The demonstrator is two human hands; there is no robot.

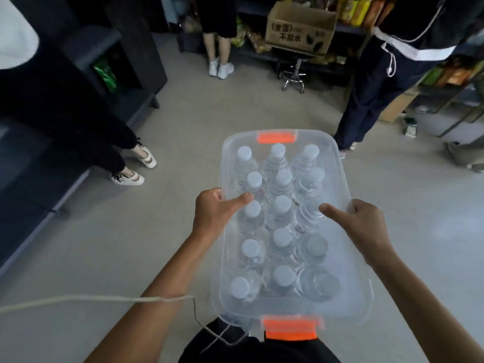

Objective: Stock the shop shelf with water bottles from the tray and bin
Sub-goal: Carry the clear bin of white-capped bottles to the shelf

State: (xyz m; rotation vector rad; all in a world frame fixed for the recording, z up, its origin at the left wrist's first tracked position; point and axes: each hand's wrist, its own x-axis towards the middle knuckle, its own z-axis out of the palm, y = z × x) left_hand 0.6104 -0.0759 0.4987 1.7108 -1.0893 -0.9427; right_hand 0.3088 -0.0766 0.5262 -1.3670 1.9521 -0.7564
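Just the head view here. We're holding a clear plastic bin (340, 174) out in front of us over the grey floor (170, 231). It has an orange latch (277, 137) on its far short edge and another one (290, 330) on the near short edge, right against our dark top.

The left hand (217, 210) grips the bin's left long edge about halfway along. Its fingers are curled round the rim and the thumb lies across the top, pointing inward. The right hand (361, 224) has the same hold on the right long edge, thumb in, fingers wrapped over the rim. So both hands are closed on the bin.

The water bottles (281, 208) stand upright inside, packed three across from the far edge to the near edge, most with white caps. The ones in the near right corner are too blurry to make out.

A pale cord (104, 299) crosses our left forearm. Three people stand around us. Further back are a cardboard box (301, 27) on a stool (294, 74) and shelves of snack packs (356, 9).
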